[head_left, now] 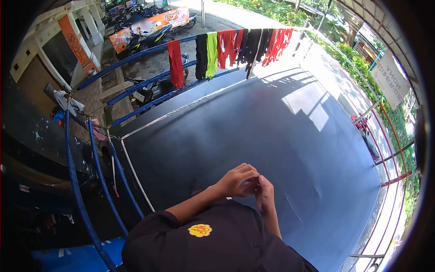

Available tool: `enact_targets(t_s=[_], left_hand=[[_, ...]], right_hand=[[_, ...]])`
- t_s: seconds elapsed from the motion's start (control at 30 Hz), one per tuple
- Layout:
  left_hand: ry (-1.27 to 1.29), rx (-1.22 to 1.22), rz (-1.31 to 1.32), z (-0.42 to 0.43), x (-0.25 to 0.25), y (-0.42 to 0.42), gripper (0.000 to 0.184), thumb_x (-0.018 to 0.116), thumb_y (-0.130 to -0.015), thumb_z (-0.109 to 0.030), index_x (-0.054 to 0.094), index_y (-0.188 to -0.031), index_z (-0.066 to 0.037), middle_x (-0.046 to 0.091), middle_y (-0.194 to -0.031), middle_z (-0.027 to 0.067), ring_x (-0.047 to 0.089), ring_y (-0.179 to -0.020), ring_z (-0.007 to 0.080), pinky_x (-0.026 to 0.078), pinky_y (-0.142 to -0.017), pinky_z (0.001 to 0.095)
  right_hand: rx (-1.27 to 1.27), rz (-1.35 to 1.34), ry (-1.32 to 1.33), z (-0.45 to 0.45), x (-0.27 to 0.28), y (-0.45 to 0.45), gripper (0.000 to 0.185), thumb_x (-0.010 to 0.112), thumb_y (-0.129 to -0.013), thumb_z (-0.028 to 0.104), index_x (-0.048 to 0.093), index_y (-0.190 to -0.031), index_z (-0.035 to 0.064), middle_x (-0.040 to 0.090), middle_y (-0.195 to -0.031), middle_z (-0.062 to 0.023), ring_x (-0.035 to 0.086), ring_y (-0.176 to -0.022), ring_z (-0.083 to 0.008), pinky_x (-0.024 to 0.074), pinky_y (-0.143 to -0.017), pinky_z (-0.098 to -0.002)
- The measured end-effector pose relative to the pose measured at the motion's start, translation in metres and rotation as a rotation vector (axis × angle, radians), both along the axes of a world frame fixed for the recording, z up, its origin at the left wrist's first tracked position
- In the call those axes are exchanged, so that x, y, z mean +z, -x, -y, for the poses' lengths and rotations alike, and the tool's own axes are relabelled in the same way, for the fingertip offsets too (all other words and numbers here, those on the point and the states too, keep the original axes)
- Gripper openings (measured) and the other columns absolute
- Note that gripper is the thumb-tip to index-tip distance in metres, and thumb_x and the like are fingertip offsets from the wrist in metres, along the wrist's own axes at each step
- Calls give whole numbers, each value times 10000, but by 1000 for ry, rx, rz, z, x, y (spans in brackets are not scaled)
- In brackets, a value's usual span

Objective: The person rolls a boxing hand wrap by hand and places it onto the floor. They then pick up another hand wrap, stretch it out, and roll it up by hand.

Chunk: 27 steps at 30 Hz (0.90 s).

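Both hands meet in front of my chest, over the dark mat (217,136) of a roped ring. My left hand (238,181) has its fingers bent and pressed toward the other hand. Touching it at the fingertips, my right hand (265,195) is held upright with its fingers curled. Whether anything small sits between the fingers is too small to tell. Below them is my dark shirt (226,245) with a yellow and red patch (200,230).
Blue ropes (77,186) run along the left and far sides, red ropes (392,149) on the right. Red, black and green cloths (211,54) hang on the far rope. Beyond stand motorbikes (156,38) and an orange banner (176,18).
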<state>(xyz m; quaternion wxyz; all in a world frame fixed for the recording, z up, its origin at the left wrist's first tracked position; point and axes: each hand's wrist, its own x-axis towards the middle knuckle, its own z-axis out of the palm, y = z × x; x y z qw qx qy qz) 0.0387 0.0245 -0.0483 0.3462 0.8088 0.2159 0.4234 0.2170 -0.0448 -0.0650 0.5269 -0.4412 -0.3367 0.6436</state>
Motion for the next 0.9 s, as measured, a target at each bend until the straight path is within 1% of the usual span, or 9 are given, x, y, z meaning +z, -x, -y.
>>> enact_targets(t_s=[0.07,0.23,0.3,0.4,0.5,0.6,0.73,0.8,0.9], left_hand=[[12,-14,26,-3,-2,0,320,732,-797,24,677,-1102,-54,646,-1106,101,622,-1035,299,526,-890,392],[53,-27,128,-4,-3,-3,327,709,-808,54,688,-1120,-41,642,-1057,106,640,-990,272,532,-861,364],[225,-63,102,-2,-1,0,347,692,-822,74,700,-1150,-40,632,-1010,105,653,-921,248,538,-816,338],[191,-27,72,-3,-5,-1,366,679,-829,87,705,-1170,-44,625,-976,99,655,-873,240,541,-780,330],[221,-37,64,-4,-9,-1,364,673,-833,91,700,-1167,-50,623,-999,93,652,-890,243,542,-784,340],[227,-28,97,-5,-9,-1,358,669,-834,92,694,-1159,-55,617,-1025,92,651,-908,243,544,-788,344],[188,-8,88,-10,-8,1,336,675,-840,82,688,-1145,-58,609,-1061,95,649,-935,248,544,-814,353],[117,-10,88,-13,-6,2,332,677,-858,53,670,-1171,-58,607,-1079,97,651,-967,255,540,-839,357],[167,40,33,-11,2,5,338,693,-882,3,644,-1211,-55,605,-1114,104,651,-981,261,535,-853,354]], right_hand=[[-30,-38,2,-2,0,-1,342,559,-1064,342,665,-1158,31,709,-1093,-41,652,-983,-112,495,-848,-266],[-73,-35,8,-4,4,2,304,623,-1038,313,670,-1149,34,712,-1086,-36,653,-962,-101,504,-821,-268],[-92,-41,3,-5,3,2,296,635,-1033,307,673,-1139,32,713,-1076,-35,654,-954,-99,505,-817,-270],[-82,-50,10,-6,2,0,279,641,-1031,298,675,-1108,32,711,-1035,-28,654,-930,-97,504,-813,-266],[-78,-55,19,-8,-5,-3,278,646,-1027,309,677,-1069,36,708,-998,-25,656,-912,-98,503,-812,-261],[-60,-66,48,-12,-6,-4,263,656,-1022,291,661,-1091,37,705,-1015,-31,658,-914,-103,509,-819,-264],[-86,-58,35,-17,-3,3,264,669,-1012,230,628,-1162,18,703,-1075,-64,675,-959,-127,536,-883,-299],[-84,-60,15,-19,-3,4,269,673,-1007,207,618,-1183,9,701,-1095,-77,682,-976,-138,544,-909,-314],[-95,-63,17,-23,-7,4,252,663,-1005,166,618,-1186,-4,705,-1109,-108,692,-993,-161,552,-934,-330]])
